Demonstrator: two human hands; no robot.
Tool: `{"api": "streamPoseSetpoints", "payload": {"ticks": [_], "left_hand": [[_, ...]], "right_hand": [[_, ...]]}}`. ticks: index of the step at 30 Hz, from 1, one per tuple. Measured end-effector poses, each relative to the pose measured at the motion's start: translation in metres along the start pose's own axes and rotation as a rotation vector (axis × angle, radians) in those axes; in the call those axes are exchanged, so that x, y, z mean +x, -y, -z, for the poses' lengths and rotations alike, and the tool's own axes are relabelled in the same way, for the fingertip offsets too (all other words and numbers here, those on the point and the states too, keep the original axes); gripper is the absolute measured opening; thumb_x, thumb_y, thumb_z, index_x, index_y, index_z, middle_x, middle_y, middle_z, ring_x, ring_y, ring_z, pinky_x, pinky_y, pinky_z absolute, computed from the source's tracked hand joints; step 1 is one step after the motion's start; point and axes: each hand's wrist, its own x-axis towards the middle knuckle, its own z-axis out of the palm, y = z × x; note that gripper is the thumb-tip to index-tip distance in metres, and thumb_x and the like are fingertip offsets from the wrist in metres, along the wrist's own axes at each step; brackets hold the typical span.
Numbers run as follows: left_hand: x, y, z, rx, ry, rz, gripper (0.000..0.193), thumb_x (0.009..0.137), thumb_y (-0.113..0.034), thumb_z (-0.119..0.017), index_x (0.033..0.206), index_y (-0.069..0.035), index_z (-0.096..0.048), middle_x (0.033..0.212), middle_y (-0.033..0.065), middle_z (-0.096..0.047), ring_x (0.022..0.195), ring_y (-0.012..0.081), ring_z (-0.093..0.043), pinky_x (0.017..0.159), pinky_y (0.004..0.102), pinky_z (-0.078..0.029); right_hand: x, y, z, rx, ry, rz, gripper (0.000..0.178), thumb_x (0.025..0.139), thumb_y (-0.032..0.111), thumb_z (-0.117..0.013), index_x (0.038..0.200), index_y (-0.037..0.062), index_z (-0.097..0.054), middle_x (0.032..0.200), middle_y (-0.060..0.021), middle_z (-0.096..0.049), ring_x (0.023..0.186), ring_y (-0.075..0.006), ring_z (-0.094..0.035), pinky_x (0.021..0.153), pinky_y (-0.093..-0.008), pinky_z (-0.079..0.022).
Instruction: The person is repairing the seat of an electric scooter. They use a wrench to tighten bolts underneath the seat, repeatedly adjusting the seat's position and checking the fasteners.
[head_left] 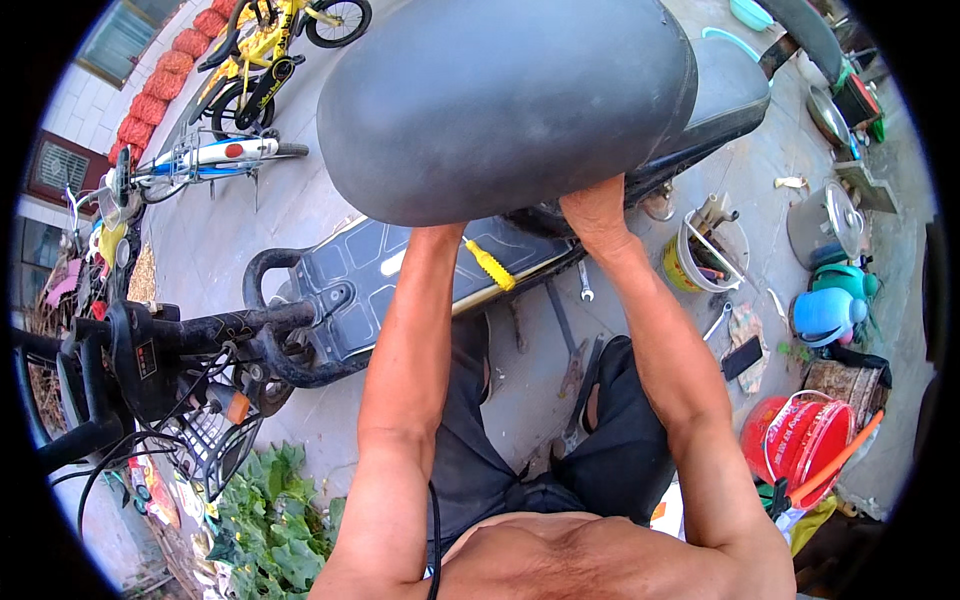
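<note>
A big black padded scooter seat (510, 110) fills the upper middle, raised close in front of me. My left hand (438, 236) supports its near edge from below, the fingers hidden behind the padding. Under the right part of that edge my right hand (598, 212) grips the seat, with its fingertips out of sight. Behind the seat shows a second black rear seat (728, 88) on the electric scooter. Below my hands lies the scooter's footboard (375, 275). A yellow-handled screwdriver (490, 265) rests on it, beside my left forearm.
Wrenches (585, 280) and a phone (742, 357) lie on the floor. To the right stand a white tool bucket (705, 250), a red bucket (800, 445) and a metal pot (825, 225). Handlebars (100, 350), leafy plants (275, 505) and a yellow child's bike (262, 60) occupy the left.
</note>
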Motion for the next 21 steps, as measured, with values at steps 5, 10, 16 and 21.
{"api": "streamPoseSetpoints", "payload": {"ticks": [5, 10, 16, 21], "left_hand": [[-0.002, 0.000, 0.003, -0.369, -0.014, 0.103, 0.030, 0.088, -0.014, -0.058, 0.116, -0.006, -0.051, 0.111, 0.0062, -0.056, 0.099, 0.0162, -0.053, 0.086, 0.0326, -0.046], [-0.003, -0.004, 0.002, -0.588, -0.047, 0.165, 0.032, 0.088, -0.017, -0.058, 0.118, -0.007, -0.050, 0.113, 0.0061, -0.055, 0.102, 0.0169, -0.052, 0.087, 0.0332, -0.045], [0.001, -0.002, 0.002, -0.276, -0.020, 0.061, 0.034, 0.088, -0.019, -0.058, 0.118, -0.007, -0.050, 0.114, 0.0065, -0.055, 0.103, 0.0183, -0.051, 0.089, 0.0342, -0.044], [0.001, 0.007, 0.007, -0.074, 0.003, -0.033, 0.034, 0.088, -0.021, -0.058, 0.118, -0.007, -0.050, 0.115, 0.0069, -0.055, 0.104, 0.0195, -0.051, 0.089, 0.0352, -0.043]], "right_hand": [[0.000, 0.000, -0.002, 0.091, 0.015, -0.022, 0.022, 0.084, 0.011, -0.053, 0.104, 0.0039, -0.059, 0.105, -0.0160, -0.058, 0.102, -0.0361, -0.051, 0.088, -0.0477, -0.037], [0.001, 0.009, 0.019, 0.362, 0.126, -0.174, 0.016, 0.085, 0.006, -0.055, 0.099, 0.0005, -0.059, 0.092, -0.0147, -0.062, 0.088, -0.0288, -0.058, 0.077, -0.0391, -0.044], [0.002, -0.002, 0.032, 0.316, 0.220, -0.241, 0.017, 0.084, 0.016, -0.057, 0.092, 0.0020, -0.062, 0.077, -0.0210, -0.063, 0.081, -0.0395, -0.061, 0.065, -0.0388, -0.047], [-0.009, 0.006, -0.008, 0.328, 0.002, -0.091, 0.018, 0.081, 0.008, -0.059, 0.097, 0.0001, -0.061, 0.089, -0.0197, -0.064, 0.087, -0.0355, -0.061, 0.076, -0.0366, -0.047]]}}
